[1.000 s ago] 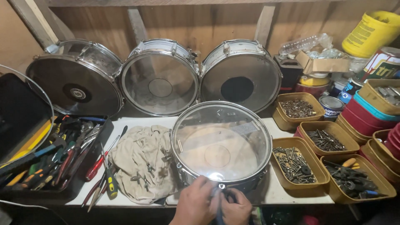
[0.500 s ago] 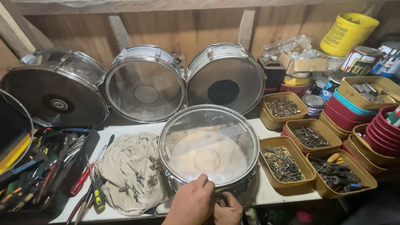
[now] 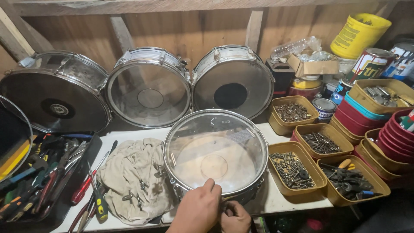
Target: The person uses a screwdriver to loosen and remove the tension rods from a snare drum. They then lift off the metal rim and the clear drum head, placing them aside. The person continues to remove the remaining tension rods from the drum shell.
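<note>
A snare drum (image 3: 215, 153) with a clear head and chrome rim lies flat on the white bench. My left hand (image 3: 196, 211) lies over its near rim, thumb up on the head and fingers wrapped over the edge. My right hand (image 3: 235, 215) is beside it, curled tight against the drum's near side just under the rim. What its fingers pinch is hidden. To the left of the drum a beige cloth (image 3: 129, 181) holds a few small metal lugs.
Three more drums (image 3: 148, 92) lean against the wooden wall behind. On the left is a black tool tray (image 3: 47, 172) with pliers and screwdrivers. Right of the drum stand yellow tubs of screws (image 3: 293, 166), stacked red bowls (image 3: 394, 142) and cans.
Both hands have stayed at the drum's near rim, and the left thumb now reaches a little further onto the head. The view has shifted slightly and moved closer.
</note>
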